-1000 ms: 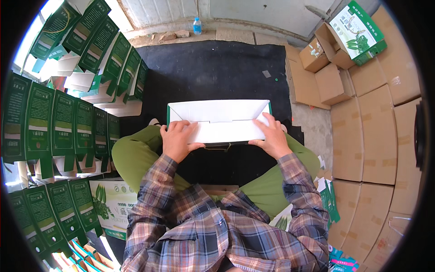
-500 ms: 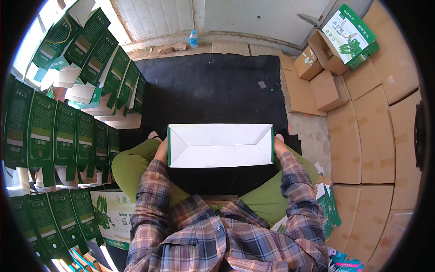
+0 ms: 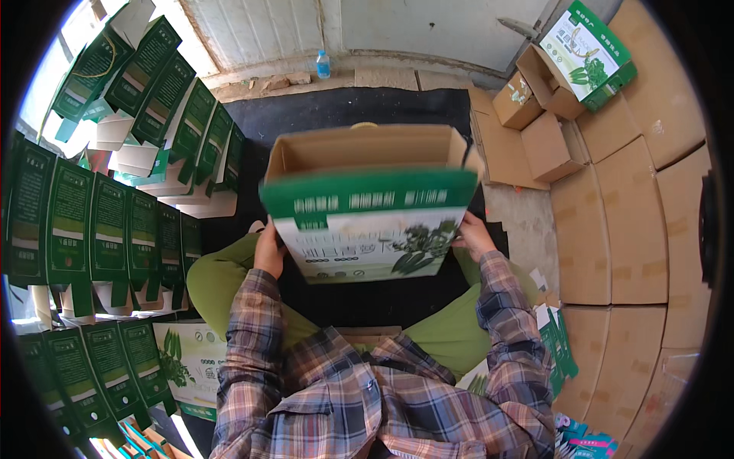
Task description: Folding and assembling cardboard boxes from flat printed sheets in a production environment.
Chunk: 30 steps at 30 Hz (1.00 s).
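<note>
A green and white carton (image 3: 359, 237) with pictures of green vegetables on its front is held in front of me, slightly blurred. Its top stands open, showing a plain brown inside, and it tilts back a little. At its left side, my left hand (image 3: 269, 251) grips the lower edge. My right hand (image 3: 475, 238) holds the opposite side, thumb toward the front face. Beyond the far rim shows a small piece of yellowish cord (image 3: 364, 125). The carton's bottom and the fingers behind it are hidden.
Rows of green cartons (image 3: 107, 229) are stacked on the left. Brown cardboard boxes (image 3: 634, 222) line the right, with a finished-looking green and white box (image 3: 589, 57) on top. A black mat (image 3: 344, 107) covers the floor; a blue-labelled bottle (image 3: 323, 66) stands by the far wall.
The carton has turned from showing its white flap-folded base to showing its printed front and open top. Both hands stay at its sides and now show more plainly.
</note>
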{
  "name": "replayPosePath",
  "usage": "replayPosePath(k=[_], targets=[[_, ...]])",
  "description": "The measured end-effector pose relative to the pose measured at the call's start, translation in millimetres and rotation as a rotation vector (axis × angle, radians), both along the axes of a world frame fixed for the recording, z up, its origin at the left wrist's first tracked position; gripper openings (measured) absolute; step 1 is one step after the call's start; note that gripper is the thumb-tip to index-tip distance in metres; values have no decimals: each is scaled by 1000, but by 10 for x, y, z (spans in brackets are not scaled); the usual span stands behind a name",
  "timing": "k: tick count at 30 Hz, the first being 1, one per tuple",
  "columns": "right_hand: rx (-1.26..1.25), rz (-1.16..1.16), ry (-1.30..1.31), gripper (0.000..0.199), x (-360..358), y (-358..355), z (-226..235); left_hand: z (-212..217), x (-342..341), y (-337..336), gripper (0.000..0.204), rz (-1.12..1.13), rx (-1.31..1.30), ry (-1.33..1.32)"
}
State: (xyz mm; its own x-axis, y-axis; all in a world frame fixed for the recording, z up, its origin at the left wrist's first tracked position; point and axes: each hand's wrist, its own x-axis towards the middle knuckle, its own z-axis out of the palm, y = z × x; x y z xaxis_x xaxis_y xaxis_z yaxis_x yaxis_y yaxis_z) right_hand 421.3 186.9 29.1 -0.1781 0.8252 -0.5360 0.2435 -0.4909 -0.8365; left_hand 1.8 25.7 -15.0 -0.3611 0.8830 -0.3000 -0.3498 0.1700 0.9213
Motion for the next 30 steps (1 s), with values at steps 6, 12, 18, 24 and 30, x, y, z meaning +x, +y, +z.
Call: replayPosePath(k=[6,12,18,24,30], targets=[[-75,14,-72,32,78,-190,-618,-69,55,-68,37,5,-204,-221],[-133,269,-283,33,72,-155,-375,19,158,89,36,-1,-356,-84],[186,27,-102,17,40,-65,-268,57,109,218,42,-85,-89,449],[-11,-9,-26,28,8,-122,183,164,143,191,58,-282,-155,503],[103,161,81,47,9,-161,257,205,137,165,71,-404,-122,643]])
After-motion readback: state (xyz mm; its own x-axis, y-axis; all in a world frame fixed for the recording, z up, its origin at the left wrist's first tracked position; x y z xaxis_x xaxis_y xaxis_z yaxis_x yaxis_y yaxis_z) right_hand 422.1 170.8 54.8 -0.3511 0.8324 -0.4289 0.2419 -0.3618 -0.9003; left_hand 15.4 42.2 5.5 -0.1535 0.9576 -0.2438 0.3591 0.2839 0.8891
